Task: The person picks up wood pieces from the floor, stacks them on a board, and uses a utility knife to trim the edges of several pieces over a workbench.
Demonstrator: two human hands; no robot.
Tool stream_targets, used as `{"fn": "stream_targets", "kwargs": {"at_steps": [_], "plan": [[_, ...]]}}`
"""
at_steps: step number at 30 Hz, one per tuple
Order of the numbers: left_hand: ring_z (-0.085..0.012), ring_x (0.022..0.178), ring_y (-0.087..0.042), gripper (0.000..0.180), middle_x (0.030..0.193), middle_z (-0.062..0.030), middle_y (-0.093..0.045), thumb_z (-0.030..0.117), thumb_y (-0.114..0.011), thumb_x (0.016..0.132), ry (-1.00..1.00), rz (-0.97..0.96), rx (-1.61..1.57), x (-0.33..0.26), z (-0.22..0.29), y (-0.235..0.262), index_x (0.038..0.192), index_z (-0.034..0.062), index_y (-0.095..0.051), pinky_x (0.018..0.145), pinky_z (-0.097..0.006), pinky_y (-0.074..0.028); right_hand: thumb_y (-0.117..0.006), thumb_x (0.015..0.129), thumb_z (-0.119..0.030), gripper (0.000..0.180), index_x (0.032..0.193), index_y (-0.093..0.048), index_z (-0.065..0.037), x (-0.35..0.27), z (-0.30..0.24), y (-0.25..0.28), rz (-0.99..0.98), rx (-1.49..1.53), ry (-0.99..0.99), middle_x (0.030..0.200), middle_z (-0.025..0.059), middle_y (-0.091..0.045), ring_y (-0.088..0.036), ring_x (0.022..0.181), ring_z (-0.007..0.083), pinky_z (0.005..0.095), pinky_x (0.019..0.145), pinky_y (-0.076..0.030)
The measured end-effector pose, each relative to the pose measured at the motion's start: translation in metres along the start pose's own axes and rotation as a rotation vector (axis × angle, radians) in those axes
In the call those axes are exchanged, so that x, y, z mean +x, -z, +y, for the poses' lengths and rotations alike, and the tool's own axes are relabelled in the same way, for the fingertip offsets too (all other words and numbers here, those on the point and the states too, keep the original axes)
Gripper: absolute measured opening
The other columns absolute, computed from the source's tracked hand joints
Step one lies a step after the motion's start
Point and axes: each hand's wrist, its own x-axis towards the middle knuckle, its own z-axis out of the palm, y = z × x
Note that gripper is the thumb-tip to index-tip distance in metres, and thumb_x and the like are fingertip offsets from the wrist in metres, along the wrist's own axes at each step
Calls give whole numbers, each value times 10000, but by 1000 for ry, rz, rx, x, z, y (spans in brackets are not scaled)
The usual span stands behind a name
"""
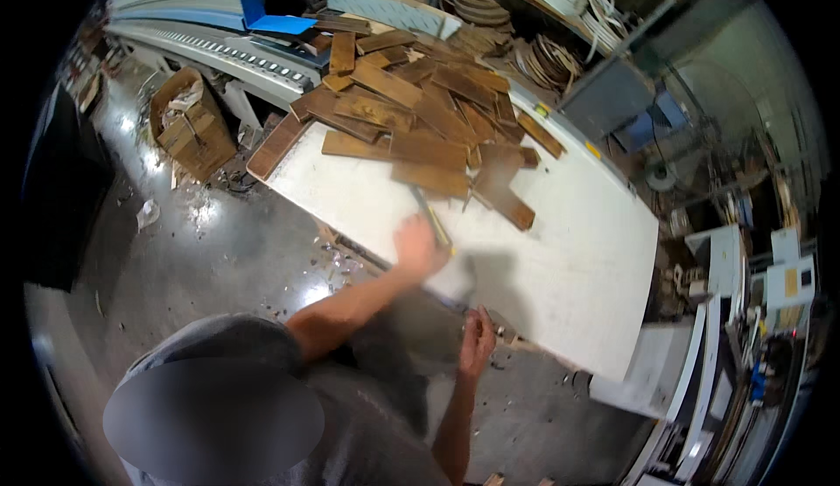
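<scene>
At centre frame we see a white worktable (560,250) with a heap of brown wooden boards (420,110) piled across its upper half, too many and too overlapped for us to count. One person stands at the lower edge of the frame, both forearms reaching up. The left hand (417,245) is blurred over the table's near edge and appears closed around a long, thin yellowish tool (433,215) that points toward the heap; we cannot tell what kind it is. The right hand (477,339) sits lower, at the table's front edge, fingers curled; whether it holds anything we cannot tell. At upper left, one open cardboard box (188,127) of scraps stands on the floor (227,250). A blue panel (282,24) lies near the top.
</scene>
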Motion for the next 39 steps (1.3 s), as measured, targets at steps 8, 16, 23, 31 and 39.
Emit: {"fn": "stream_targets", "kwargs": {"at_steps": [8,16,23,31,39], "plan": [[-398,1140,-511,747,1196,-217,-528,248,-701,751,82,-30,-42,-1,-5,-12,1394,18,-400,889,-538,-458,-639,860,-24,604,1445,-495,-56,203,-75,-20,-424,-445,536,1459,214,-450,-459,1301,381,448,1063,-421],[-423,1056,-553,721,1169,-261,-530,178,-728,691,176,165,10,-9,41,-36,1321,-27,-444,858,-556,-506,-546,769,68,705,1454,-485,-85,358,-94,-80,-879,-788,1120,1486,210,-417,-330,1403,422,540,1159,-290],[-386,999,-648,421,1037,-241,-669,227,-672,752,550,164,-298,-76,39,-33,1097,-13,-639,869,-471,-530,-544,757,-69,659,1416,-534,-75,373,-87,-76,-1246,-584,1171,1527,219,-414,-274,1466,419,509,1212,-248],[-127,500,-502,189,621,-30,-542,212,-682,874,703,605,-1136,-206,109,-63,833,42,-610,440,-306,-370,-798,640,-470,981,1484,-453,-108,423,-56,-31,-1451,-656,1452,1592,218,-303,-213,1481,457,551,1214,-194],[-126,744,-624,261,840,-32,-659,246,-696,914,665,724,-1166,-277,96,-119,1073,39,-690,622,-278,-498,-738,741,-166,733,1400,-473,16,351,-105,9,-1304,-560,1460,1271,275,-510,-485,1204,461,545,1039,-385]]}}
